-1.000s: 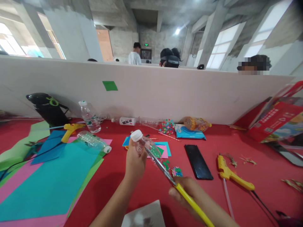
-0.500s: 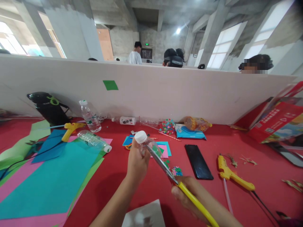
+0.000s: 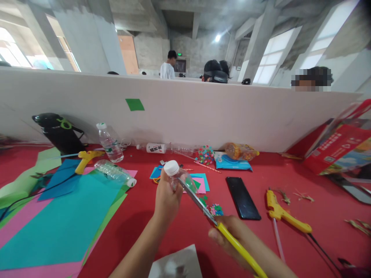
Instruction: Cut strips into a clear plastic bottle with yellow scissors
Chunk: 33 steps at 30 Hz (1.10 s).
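My left hand (image 3: 168,197) is closed around a clear plastic bottle top with a white cap (image 3: 171,167), held above the table. Yellow-handled scissors (image 3: 203,208) are gripped in my right hand (image 3: 228,235), their blades pointing up and left. The blade tips meet the clear plastic beside my left thumb; whether they go through it I cannot tell. Below the blades, small coloured stars (image 3: 216,209) lie on the red table. Behind the bottle top are pink and blue paper squares (image 3: 204,181).
A black phone (image 3: 242,197) and a yellow glue gun (image 3: 285,218) lie to the right. Large coloured sheets (image 3: 66,220), another glue gun (image 3: 85,160) and plastic bottles (image 3: 111,143) are on the left. A white partition (image 3: 185,112) runs along the back, with people beyond it.
Both hands, the bottle top and the scissors stay almost in place, with only a very slight shift. Beyond the partition, people's heads have moved a little.
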{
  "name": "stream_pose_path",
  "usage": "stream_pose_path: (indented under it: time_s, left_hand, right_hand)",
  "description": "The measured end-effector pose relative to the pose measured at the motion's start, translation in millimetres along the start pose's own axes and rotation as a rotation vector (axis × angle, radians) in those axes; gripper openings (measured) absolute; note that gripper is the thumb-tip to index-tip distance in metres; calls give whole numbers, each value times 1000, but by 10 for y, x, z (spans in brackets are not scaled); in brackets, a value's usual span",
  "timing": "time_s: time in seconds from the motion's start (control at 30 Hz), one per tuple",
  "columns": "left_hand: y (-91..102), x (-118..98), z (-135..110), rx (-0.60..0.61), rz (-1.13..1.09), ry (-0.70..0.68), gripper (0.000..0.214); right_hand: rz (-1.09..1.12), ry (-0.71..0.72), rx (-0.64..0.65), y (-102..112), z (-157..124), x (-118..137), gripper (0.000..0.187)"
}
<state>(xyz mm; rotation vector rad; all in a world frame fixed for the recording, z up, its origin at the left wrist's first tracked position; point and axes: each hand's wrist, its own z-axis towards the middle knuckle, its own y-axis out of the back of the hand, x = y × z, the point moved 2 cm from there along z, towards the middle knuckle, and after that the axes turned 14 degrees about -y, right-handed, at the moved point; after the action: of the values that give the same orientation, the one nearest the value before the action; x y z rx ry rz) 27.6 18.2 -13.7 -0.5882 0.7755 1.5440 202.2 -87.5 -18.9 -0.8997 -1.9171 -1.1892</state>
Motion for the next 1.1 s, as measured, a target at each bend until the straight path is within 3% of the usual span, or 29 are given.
stream_pose_path:
  time_s: [0.47,0.6,0.7,0.83,0.97,1.1]
  left_hand:
    - [7,-14,24,-19,74,16,25]
    - [-24,-63,44,-23,-73,57,29]
    - [20,-142,86,62,-253,127,48]
    - [123,-117,109,297,-543,234,61]
    - [134,67,91,149,-575,299,34]
    - [14,147,48,36,-499,314,32]
  right_hand:
    - [-1,1,26,26,12,68,55]
    - [-2,-28,26,32,58,34,56]
    - [3,-36,11,35,108,-29,59]
    - [47,-186,34,67,140,-71,62]
    - [14,-183,68,105,116,-11,67]
    - [43,-206,70,94,81,-49,63]
